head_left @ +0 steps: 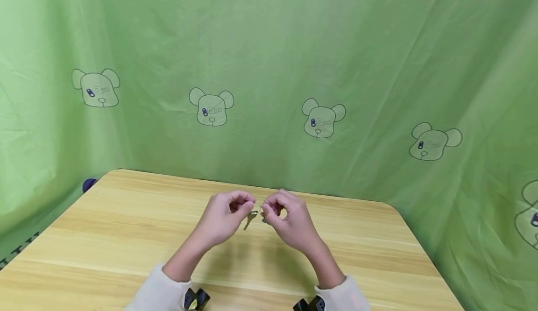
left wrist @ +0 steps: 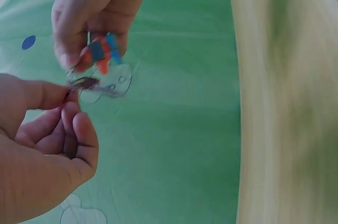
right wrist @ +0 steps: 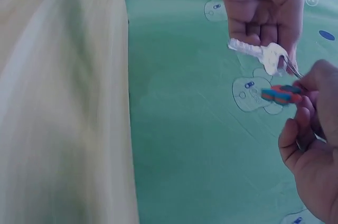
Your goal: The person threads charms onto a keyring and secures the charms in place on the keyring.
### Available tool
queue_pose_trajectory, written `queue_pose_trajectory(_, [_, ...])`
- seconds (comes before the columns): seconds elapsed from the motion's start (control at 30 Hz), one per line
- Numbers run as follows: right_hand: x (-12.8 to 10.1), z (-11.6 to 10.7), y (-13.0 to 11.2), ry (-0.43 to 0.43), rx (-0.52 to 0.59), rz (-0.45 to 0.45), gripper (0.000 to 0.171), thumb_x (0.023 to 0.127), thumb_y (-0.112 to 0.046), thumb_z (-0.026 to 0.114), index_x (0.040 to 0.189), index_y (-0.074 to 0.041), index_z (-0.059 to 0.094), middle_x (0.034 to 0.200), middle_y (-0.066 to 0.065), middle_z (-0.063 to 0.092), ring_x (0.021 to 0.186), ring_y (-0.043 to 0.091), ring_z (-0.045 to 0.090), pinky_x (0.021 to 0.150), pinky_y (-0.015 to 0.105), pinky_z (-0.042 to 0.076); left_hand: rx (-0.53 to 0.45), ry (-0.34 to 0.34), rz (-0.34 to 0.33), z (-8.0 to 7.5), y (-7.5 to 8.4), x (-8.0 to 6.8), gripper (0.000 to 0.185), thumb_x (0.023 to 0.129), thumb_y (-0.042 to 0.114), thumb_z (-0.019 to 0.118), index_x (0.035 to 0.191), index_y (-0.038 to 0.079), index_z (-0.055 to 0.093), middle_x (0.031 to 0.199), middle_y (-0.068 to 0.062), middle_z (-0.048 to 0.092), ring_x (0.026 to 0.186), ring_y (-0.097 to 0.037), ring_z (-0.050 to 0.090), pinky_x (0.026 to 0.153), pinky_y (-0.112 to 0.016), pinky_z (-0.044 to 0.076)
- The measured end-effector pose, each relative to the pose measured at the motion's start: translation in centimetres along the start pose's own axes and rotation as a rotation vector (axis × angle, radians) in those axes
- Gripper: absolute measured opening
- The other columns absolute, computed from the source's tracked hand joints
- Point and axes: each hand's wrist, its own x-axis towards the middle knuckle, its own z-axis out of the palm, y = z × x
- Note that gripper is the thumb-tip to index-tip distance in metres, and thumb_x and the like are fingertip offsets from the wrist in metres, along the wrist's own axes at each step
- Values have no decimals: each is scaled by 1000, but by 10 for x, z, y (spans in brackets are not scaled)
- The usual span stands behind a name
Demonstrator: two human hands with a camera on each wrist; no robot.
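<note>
Both hands meet above the wooden table (head_left: 138, 236), close together. With thumb and forefinger my left hand (head_left: 222, 218) pinches a thin metal key ring (right wrist: 293, 68); a key (head_left: 251, 219) hangs from it beside those fingertips. My right hand (head_left: 292, 220) pinches the ring's other side. Below the right fingers dangles a small red and blue charm (left wrist: 100, 52), mostly hidden in the head view. Seen from the right wrist, the key (right wrist: 259, 52) points away from the right hand. The fingertips cover parts of the ring.
A green curtain (head_left: 260, 45) printed with bear faces hangs behind the table and along its sides. Black wrist cameras (head_left: 196, 298) sit at both cuffs. The table's far edge lies just beyond the hands.
</note>
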Motion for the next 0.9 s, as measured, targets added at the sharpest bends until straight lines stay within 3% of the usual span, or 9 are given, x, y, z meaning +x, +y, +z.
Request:
queue_pose_trajectory(0.17, [1, -1, 0, -128, -124, -141, 12, 93, -1, 68, 89, -12, 65, 85, -7, 58, 77, 7, 54, 65, 26, 52, 83, -65, 39, -8, 1, 0, 11, 99, 5, 63, 96, 6, 74, 79, -3, 68, 66, -12, 55, 55, -23, 44])
queue_pose_trajectory(0.3, [1, 1, -1, -166, -203, -197, 9, 89, -3, 66, 88, -11, 62, 85, -5, 58, 79, 11, 55, 68, 23, 52, 125, -111, 63, -9, -1, 1, 15, 99, 2, 61, 90, 8, 72, 71, 1, 62, 59, -8, 50, 51, -22, 41])
queue_pose_trajectory(0.5, [0, 5, 0, -131, -156, -172, 11, 83, -1, 66, 85, -12, 63, 82, -6, 58, 74, 18, 57, 65, 23, 51, 157, -121, 75, -9, -1, 0, 17, 99, 2, 61, 87, 10, 71, 70, 4, 59, 60, -7, 49, 52, -22, 40])
queue_pose_trajectory(0.9, [-1, 9, 1, -76, -102, -183, 12, 82, 0, 67, 81, -12, 66, 80, -7, 61, 72, 12, 55, 61, 24, 50, 191, -165, 92, -12, -1, 1, 16, 99, 3, 62, 90, 10, 72, 72, 2, 62, 59, -6, 50, 52, -23, 42])
